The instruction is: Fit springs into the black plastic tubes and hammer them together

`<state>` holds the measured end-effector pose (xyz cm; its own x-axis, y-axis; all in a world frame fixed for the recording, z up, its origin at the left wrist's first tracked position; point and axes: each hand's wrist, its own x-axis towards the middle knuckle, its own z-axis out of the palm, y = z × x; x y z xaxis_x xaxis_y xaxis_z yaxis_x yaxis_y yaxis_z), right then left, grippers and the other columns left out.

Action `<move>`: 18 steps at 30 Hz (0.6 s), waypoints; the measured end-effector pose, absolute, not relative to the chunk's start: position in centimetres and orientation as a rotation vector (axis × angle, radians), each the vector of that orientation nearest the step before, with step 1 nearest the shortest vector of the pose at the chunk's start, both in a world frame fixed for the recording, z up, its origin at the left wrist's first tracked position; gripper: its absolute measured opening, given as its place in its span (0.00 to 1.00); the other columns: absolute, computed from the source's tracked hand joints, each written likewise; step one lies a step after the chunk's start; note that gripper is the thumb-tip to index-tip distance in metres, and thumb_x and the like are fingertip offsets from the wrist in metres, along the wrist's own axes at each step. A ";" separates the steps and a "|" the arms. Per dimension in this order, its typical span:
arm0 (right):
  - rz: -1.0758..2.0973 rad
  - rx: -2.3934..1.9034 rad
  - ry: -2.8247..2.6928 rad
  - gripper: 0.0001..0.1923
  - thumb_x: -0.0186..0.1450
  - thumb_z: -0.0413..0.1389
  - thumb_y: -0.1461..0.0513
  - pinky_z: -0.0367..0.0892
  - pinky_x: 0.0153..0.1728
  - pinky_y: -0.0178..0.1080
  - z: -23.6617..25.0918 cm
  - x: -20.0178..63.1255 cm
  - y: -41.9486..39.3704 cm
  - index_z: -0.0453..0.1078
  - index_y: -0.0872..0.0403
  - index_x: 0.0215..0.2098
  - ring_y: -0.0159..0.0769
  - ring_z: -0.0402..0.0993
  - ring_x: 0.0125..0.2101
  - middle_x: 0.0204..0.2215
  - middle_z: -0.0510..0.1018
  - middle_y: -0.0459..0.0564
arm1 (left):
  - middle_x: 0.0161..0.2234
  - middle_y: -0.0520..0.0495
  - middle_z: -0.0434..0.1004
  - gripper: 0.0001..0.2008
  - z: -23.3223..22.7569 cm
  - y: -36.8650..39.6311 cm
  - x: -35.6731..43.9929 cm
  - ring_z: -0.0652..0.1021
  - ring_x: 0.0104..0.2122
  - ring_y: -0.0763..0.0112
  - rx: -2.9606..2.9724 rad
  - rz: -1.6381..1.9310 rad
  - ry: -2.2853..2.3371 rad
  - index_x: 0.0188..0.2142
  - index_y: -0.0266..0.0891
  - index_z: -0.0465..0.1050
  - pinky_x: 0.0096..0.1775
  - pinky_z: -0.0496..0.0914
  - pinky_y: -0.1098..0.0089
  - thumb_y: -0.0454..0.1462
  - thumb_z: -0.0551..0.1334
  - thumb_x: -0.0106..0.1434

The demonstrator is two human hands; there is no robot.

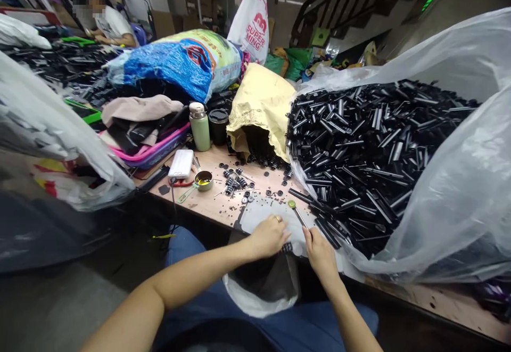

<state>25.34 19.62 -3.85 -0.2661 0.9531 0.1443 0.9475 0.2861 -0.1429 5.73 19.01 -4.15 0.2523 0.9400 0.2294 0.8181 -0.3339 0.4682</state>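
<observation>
Two bare hands work at the near edge of a crowded worktop point(207, 208), the left hand point(271, 236) with fingers curled, the right hand point(317, 245) closed around the shaft of a round-headed tool point(301, 217). The tool's yellow-green head points toward 11 o'clock over a pale grey pad point(255, 211). A black ribbed part point(286, 247) shows at the pad's near edge, just beside the left hand (whether the fingers grip it, one cannot tell). The likeliest mishap is a knock to the left fingers, should the tool swing toward 8 o'clock; a loose grip could also let the ribbed part roll off the edge. Taking the hands as the dial's centre, a white sack point(259, 307) gapes at 7 o'clock, its inside too dark to read. At 2 o'clock, a clear plastic bag point(459, 208) bulges with black tubes point(351, 128), some lying out past its mouth near the right hand, where a nudge could bring more sliding down. At 12 o'clock, a yellow sack point(267, 93) lies with small dark ribbed pieces point(265, 159) at its opening. At 10 o'clock, a little metal cup point(204, 187) holds something yellow, apparently liquid, which a sweeping left forearm could spill.
</observation>
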 end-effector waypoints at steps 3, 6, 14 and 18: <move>-0.144 -1.702 -2.404 0.25 0.72 0.35 0.50 0.58 0.29 0.38 -6.4 26.2 20.6 0.63 0.53 0.29 0.38 0.70 0.29 0.26 0.73 0.52 | 0.45 0.35 0.73 0.22 -2.4 24.9 2.1 0.74 0.44 0.58 1.939 0.695 2.028 0.51 0.30 0.68 0.46 0.69 0.62 0.46 0.50 0.69; -0.276 -1.549 -2.396 0.22 0.71 0.38 0.49 0.61 0.34 0.39 -8.0 26.4 21.0 0.62 0.53 0.29 0.40 0.68 0.32 0.28 0.71 0.52 | 0.46 0.30 0.71 0.19 -1.7 31.7 -2.2 0.73 0.47 0.57 1.594 0.543 2.366 0.48 0.26 0.70 0.48 0.68 0.65 0.40 0.53 0.67; -0.178 -1.533 -2.371 0.16 0.70 0.44 0.51 0.63 0.35 0.40 -8.6 26.1 21.5 0.61 0.52 0.30 0.41 0.67 0.33 0.29 0.70 0.51 | 0.41 0.24 0.73 0.14 -4.0 39.0 -5.7 0.75 0.45 0.52 1.424 0.351 2.514 0.45 0.20 0.71 0.43 0.70 0.60 0.30 0.52 0.64; -0.079 -1.401 -2.336 0.16 0.69 0.45 0.50 0.64 0.35 0.40 -6.6 24.9 24.7 0.63 0.52 0.34 0.41 0.69 0.34 0.31 0.72 0.51 | 0.39 0.31 0.76 0.14 -3.8 40.1 -5.4 0.77 0.43 0.58 1.465 0.343 2.478 0.43 0.27 0.74 0.43 0.71 0.64 0.27 0.51 0.64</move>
